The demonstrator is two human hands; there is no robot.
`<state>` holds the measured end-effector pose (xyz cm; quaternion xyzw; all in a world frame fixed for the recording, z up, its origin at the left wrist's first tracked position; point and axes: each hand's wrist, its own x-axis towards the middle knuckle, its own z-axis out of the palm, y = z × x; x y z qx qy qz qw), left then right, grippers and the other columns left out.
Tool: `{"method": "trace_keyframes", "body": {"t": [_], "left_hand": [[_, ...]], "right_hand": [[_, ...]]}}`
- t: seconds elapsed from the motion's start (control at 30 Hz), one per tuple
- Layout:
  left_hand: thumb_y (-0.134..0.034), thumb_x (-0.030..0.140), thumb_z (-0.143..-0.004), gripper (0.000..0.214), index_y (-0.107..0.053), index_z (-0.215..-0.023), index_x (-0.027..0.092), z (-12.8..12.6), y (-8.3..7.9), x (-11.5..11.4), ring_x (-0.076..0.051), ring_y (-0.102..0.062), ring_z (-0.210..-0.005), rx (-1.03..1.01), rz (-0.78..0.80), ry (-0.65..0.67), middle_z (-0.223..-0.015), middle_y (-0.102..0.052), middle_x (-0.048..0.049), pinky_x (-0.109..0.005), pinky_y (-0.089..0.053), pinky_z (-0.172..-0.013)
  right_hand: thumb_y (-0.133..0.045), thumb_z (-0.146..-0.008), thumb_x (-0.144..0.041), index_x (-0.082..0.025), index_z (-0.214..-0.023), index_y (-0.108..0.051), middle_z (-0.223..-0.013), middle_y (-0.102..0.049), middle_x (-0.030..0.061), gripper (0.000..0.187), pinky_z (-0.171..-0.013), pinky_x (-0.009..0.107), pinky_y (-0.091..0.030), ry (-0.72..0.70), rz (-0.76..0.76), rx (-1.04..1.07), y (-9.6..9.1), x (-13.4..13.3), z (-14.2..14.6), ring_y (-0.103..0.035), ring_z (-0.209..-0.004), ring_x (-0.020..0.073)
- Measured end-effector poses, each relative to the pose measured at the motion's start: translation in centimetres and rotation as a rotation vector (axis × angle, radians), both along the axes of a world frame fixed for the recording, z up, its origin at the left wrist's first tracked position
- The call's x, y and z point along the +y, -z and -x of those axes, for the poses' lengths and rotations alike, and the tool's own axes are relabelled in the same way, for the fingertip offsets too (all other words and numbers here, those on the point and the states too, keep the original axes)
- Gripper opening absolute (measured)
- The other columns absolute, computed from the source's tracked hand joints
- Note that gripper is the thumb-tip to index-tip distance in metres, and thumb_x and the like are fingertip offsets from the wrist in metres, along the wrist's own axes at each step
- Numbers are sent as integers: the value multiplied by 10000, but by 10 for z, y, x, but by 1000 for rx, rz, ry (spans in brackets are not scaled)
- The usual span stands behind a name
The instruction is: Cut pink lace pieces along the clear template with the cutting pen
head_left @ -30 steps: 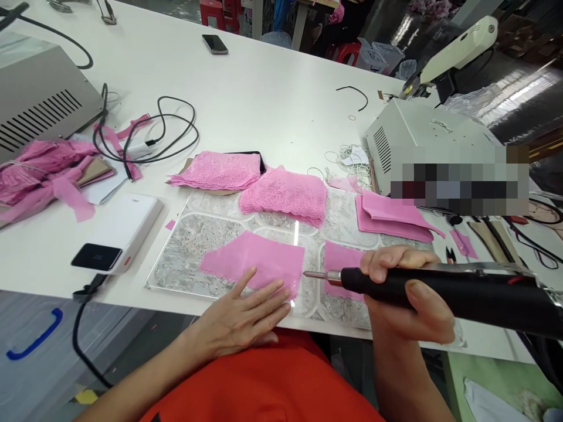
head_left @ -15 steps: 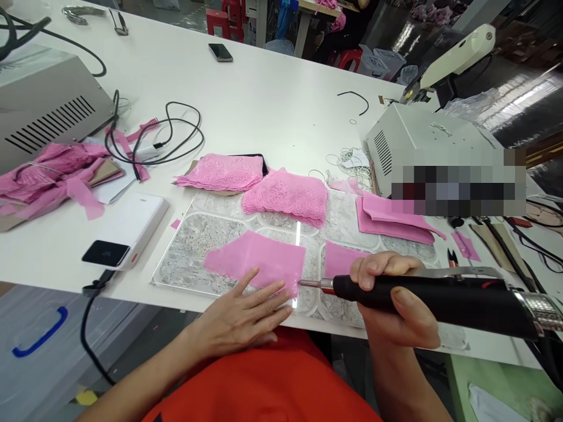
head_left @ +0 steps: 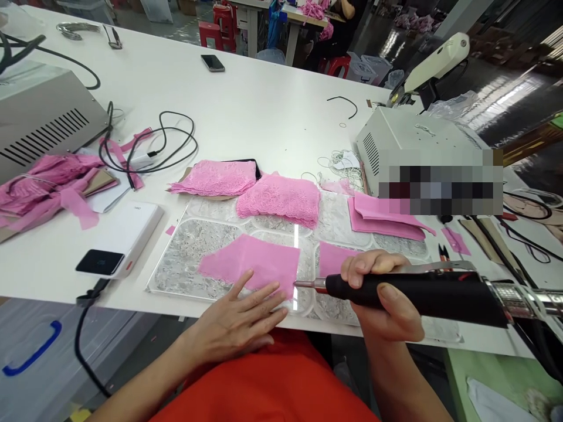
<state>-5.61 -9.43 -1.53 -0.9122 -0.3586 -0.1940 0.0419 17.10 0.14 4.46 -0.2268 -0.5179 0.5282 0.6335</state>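
My left hand (head_left: 246,316) lies flat with fingers spread, its fingertips on the lower edge of a pink fabric piece (head_left: 259,258). That piece rests on a clear-edged, stone-patterned board (head_left: 176,258). Wrapped around a black handheld tool with a thin metal tip (head_left: 422,293) is my right hand (head_left: 382,299). The tip meets the right edge of the fabric piece, near the lower corner. Another pink fabric piece (head_left: 336,258) lies just to the right, partly hidden behind my right hand. Behind them sit two stacks of pink lace (head_left: 281,200), and folded pink fabric (head_left: 387,220) lies to the right.
A grey vented box (head_left: 48,117) stands at the left, another grey box (head_left: 409,132) at the right. A white power bank (head_left: 141,234), looped black cable (head_left: 193,135) and phone (head_left: 213,63) lie on the white table (head_left: 272,111). A person (head_left: 347,17) sits farther back.
The view has shifted slightly, so the table things sit a little farther left. Both hands keep nearly the same pose, with the tool tip still at the fabric's right edge.
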Motion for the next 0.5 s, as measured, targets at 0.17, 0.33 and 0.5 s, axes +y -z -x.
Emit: {"method": "trace_keyframes", "body": {"t": [0.17,0.33,0.5], "left_hand": [[-553,425,-953,398,-571,-1290,214,1,-1,0,-209,-411,-1374,-13,11,-3,-1386,-564,-19,-532,-21,-1221],[-518,357,-979,337,-586,-1256,177,-1,-11,1,-217,-408,-1381,-75,-10,7,-1341,-602,-43,-521,-93,-1222],[-509,196,-971,254,-604,-1199,135,-33,-18,13,-204,-489,-1318,-162,-61,-10,-1266,-653,-58,-467,-199,-1214]], "right_hand": [[-622,-741,-247,-201,-825,-605,-738,-588,-9,97,-542,293,-480,-11,14,5,1,0,2,-534,-549,98],[-596,-689,-237,-189,-798,-608,-705,-578,-8,120,-521,299,-466,149,-15,31,-3,11,-15,-518,-526,104],[-543,-608,-214,-179,-722,-602,-656,-572,-13,133,-489,289,-435,378,-98,64,-10,36,-45,-490,-477,98]]}}
